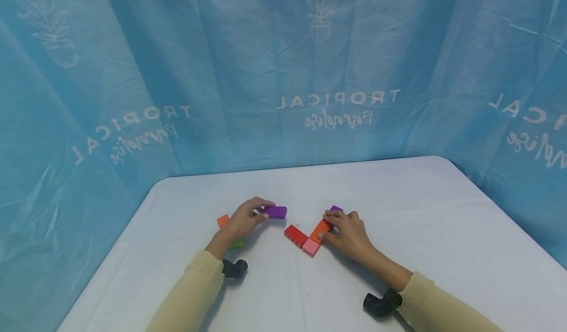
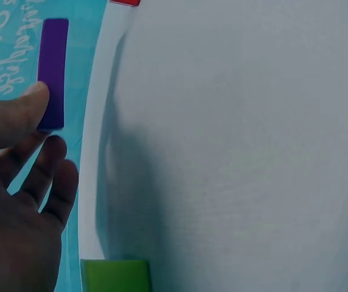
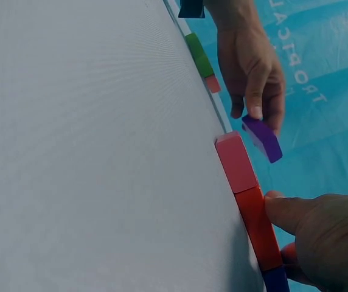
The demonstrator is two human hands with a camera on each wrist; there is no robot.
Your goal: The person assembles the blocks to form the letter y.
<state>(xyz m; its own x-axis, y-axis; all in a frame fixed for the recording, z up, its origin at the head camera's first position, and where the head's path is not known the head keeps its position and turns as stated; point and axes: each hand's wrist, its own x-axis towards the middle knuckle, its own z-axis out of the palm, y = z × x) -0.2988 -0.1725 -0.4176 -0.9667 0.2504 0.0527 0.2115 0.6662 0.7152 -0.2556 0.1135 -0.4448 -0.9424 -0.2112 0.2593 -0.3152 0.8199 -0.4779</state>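
Observation:
In the head view my left hand (image 1: 246, 219) pinches a purple block (image 1: 275, 212) by one end, raised above the table. The left wrist view shows my thumb laid on that block (image 2: 53, 73), the other fingers behind and below it. My right hand (image 1: 350, 233) holds the orange block (image 1: 320, 231), thumb on its near side and fingers towards its far end. A second purple block (image 1: 336, 208) adjoins that far end, partly hidden by the fingers. A pink block (image 1: 311, 247) forms the corner between the orange block and a red block (image 1: 296, 236), making a V.
Left of this V, partly behind my left hand, lie a green block (image 1: 236, 244) and another orange block (image 1: 223, 220). They rest on the white-covered table (image 1: 283, 292). A blue printed curtain (image 1: 248, 140) hangs behind the table's far edge.

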